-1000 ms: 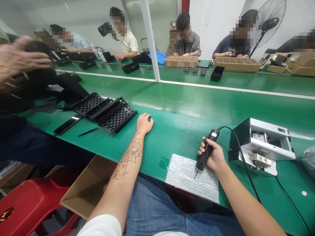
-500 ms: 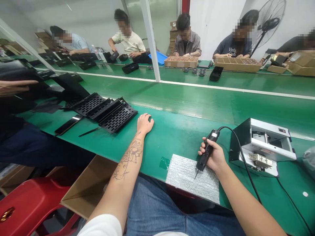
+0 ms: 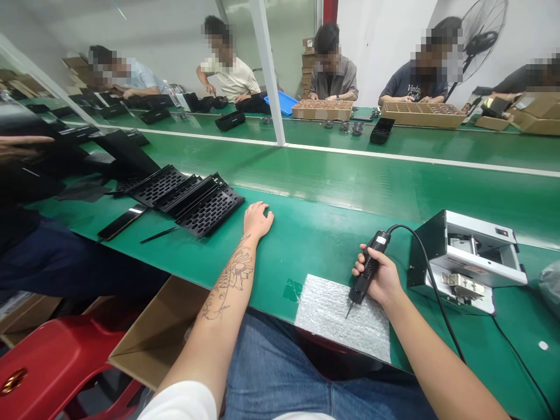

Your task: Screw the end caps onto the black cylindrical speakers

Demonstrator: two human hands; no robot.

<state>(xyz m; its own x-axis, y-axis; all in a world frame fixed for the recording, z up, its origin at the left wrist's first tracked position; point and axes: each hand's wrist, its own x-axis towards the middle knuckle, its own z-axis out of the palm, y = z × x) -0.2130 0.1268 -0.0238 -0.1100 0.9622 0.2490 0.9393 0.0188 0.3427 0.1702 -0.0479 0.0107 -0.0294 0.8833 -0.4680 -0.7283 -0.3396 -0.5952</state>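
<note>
Driver (image 3: 364, 283) hangs over pad (image 3: 321, 300), bit (image 3: 349, 310) down; contact with pad unclear. Judged idle: no driving visible. Panels (image 3: 212, 205) lie overlapping to the left; finished or awaiting work, no telling, so what remains is unclear. Right grip (image 3: 380, 274) wraps closed around driver. Left grip (image 3: 259, 220) rests loosely curled on table (image 3: 280, 256) beside panels, nothing seen in it.
</note>
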